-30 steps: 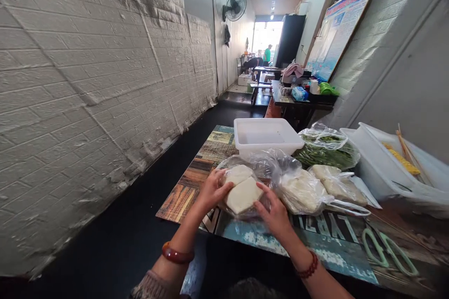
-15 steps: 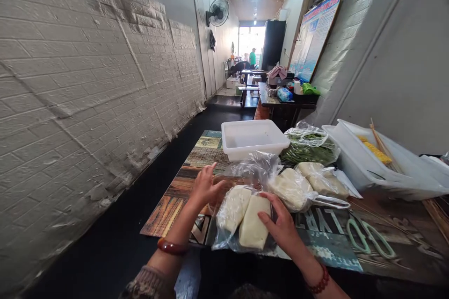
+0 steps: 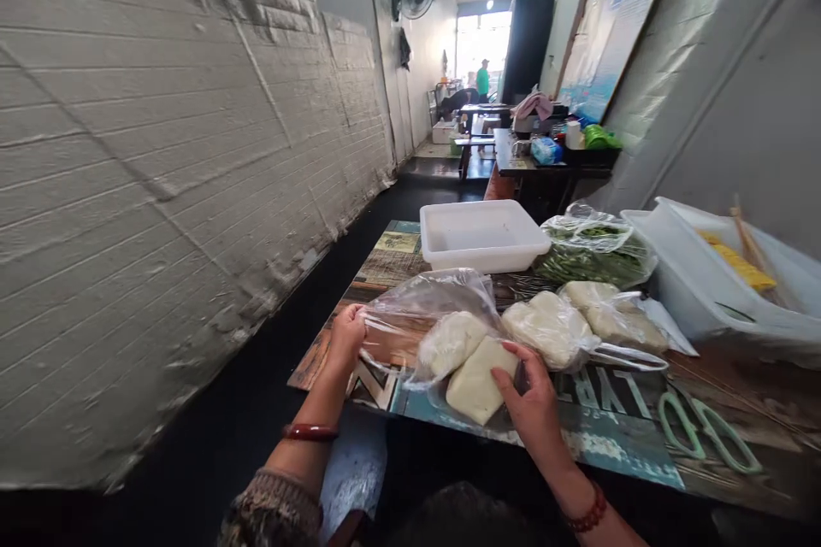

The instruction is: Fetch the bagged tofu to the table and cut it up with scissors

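Note:
A clear plastic bag (image 3: 391, 320) lies at the table's front edge, its mouth stretched out to the left. My left hand (image 3: 347, 338) is closed on the edge of that bag. Two pale, smooth, tofu-like blocks sit in or on the bag: a far block (image 3: 454, 342) and a near block (image 3: 482, 380), touching each other. My right hand (image 3: 534, 393) grips the near block at its right side, thumb on top and fingers behind. Whether film lies between the hand and the block I cannot tell. Just beyond, more pale blocks (image 3: 548, 329) lie in another clear bag.
A white plastic tub (image 3: 481, 256) stands at the back of the table (image 3: 410, 406). Right of it are a bag of green vegetables (image 3: 596, 261) and larger white bins (image 3: 680, 265) holding something yellow and sticks. Green-handled scissors (image 3: 709, 432) lie at right. A distant person (image 3: 482, 81) stands near the doorway.
My left hand, open over the bag before, has closed on its edge and drawn it left. The near block has tilted under my right hand. The view has shifted slightly.

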`<state>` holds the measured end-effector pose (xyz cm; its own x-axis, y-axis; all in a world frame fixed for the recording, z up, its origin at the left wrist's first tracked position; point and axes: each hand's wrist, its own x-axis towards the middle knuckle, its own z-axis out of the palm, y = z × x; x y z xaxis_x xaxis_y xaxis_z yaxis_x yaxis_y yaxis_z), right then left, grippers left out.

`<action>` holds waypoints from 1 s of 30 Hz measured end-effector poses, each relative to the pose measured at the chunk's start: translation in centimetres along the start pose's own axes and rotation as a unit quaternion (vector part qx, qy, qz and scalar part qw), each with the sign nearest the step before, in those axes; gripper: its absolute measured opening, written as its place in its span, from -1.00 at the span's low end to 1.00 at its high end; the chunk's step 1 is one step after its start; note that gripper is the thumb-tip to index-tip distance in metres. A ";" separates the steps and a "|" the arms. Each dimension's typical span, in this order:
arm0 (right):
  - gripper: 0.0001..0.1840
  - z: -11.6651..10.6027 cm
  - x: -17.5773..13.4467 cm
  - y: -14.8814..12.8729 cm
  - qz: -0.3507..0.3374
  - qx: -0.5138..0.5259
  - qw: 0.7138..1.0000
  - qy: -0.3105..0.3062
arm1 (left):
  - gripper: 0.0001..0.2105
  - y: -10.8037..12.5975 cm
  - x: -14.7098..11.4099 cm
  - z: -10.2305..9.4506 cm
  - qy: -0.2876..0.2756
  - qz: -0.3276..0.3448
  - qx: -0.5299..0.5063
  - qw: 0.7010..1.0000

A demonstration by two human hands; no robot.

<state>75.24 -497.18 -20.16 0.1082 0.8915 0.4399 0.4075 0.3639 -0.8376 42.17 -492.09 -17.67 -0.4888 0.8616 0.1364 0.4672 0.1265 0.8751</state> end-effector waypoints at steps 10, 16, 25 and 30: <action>-0.53 0.9 2.4 -1.8 -0.036 -0.010 0.987 -0.155 | -0.37 5.2 -3.7 -0.9 -0.022 0.370 0.334 0.867; -0.56 -0.1 2.2 -2.1 -0.041 -0.001 0.984 -0.175 | -0.54 7.5 -0.2 3.6 -0.136 0.453 0.290 0.832; -0.57 -0.3 1.4 -1.1 -0.039 0.017 0.989 -0.143 | -0.72 6.5 5.3 2.0 -0.056 0.148 0.136 0.978; -0.50 0.8 1.5 -0.1 0.054 0.010 0.996 -0.072 | -0.81 4.9 4.6 -1.1 -0.048 0.088 0.117 0.988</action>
<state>74.58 -495.66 -19.66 0.0191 0.9548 0.2967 0.3828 0.2671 -0.8844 41.39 -488.11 -12.25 -0.3186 0.9216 0.2217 0.7014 0.0718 0.7091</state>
